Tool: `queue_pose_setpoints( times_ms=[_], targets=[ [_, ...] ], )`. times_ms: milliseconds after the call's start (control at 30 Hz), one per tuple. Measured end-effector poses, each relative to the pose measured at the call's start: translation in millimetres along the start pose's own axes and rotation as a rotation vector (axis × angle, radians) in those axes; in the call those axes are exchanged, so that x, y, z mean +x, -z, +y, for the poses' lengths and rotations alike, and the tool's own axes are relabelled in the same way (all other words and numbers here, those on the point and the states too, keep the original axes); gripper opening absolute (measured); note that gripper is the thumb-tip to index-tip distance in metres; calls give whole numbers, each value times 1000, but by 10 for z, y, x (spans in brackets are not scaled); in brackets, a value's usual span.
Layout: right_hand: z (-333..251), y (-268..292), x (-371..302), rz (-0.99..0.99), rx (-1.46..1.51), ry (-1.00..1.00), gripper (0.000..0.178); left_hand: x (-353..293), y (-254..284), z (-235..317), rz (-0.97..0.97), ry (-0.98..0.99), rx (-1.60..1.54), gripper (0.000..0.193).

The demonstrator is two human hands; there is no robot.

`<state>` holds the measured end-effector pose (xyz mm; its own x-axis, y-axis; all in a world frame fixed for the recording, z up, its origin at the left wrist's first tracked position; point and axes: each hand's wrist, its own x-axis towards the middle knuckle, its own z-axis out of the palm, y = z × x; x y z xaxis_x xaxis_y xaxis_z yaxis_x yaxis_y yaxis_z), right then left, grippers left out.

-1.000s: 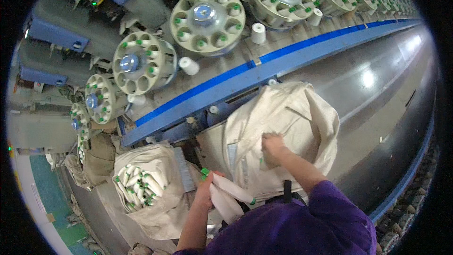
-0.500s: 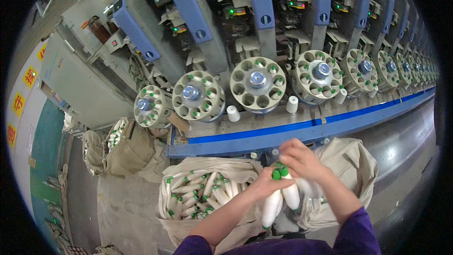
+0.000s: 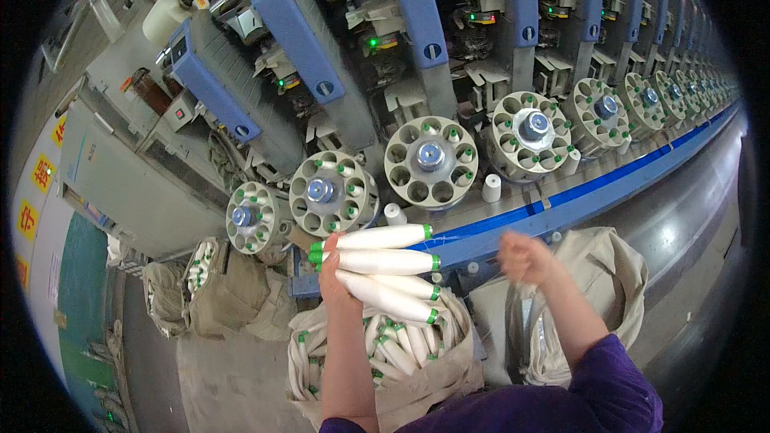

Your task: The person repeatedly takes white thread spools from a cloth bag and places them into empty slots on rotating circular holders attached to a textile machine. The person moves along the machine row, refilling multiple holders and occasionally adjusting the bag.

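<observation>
My left hand [image 3: 331,273] is closed round the green ends of several white yarn bobbins [image 3: 387,261]. They fan out sideways to the right, with green tips at their far ends too. My right hand [image 3: 525,260] is held apart to the right, its fingers curled and slightly blurred. Faint thread shows between the top bobbin and that hand; what the fingers hold is too small to make out. Below the held bobbins stands an open cloth sack [image 3: 453,374] full of similar bobbins.
Round bobbin magazines [image 3: 431,157], partly filled, line the winding machine beyond a blue rail [image 3: 513,219]. White cones [image 3: 492,188] stand beside them. Another cloth sack [image 3: 622,273] lies at the right, and filled sacks [image 3: 233,293] stand at the left by a grey cabinet [image 3: 152,192].
My left hand has moved up and left, and the bobbins, which hung downward, now point right. My right hand has separated from the bobbins, ending up to their right. The view has shifted.
</observation>
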<state>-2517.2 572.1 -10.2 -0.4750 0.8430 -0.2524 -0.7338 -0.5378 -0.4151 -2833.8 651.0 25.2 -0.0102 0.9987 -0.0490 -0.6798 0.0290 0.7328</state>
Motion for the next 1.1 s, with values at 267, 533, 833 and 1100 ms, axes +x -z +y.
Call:
queue_pose_setpoints(
  times_ms=[267, 533, 833, 1100],
  targets=[
    [-163, -166, 970, 359, -828, 266, 51, 339, -213, -213, 10, -5, 88, 53],
    [-267, 399, 1404, 533, -377, 391, 33, 746, -85, -282, 62, -34, 33, 49],
    [-818, 301, 1576, 443, -293, 964, 29, 1725, -98, -594, 47, -192, 454, 36],
    [-808, -269, 1824, 259, -136, 757, 24, 1788, -227, -578, 34, 9, 471, 36]
  ],
)
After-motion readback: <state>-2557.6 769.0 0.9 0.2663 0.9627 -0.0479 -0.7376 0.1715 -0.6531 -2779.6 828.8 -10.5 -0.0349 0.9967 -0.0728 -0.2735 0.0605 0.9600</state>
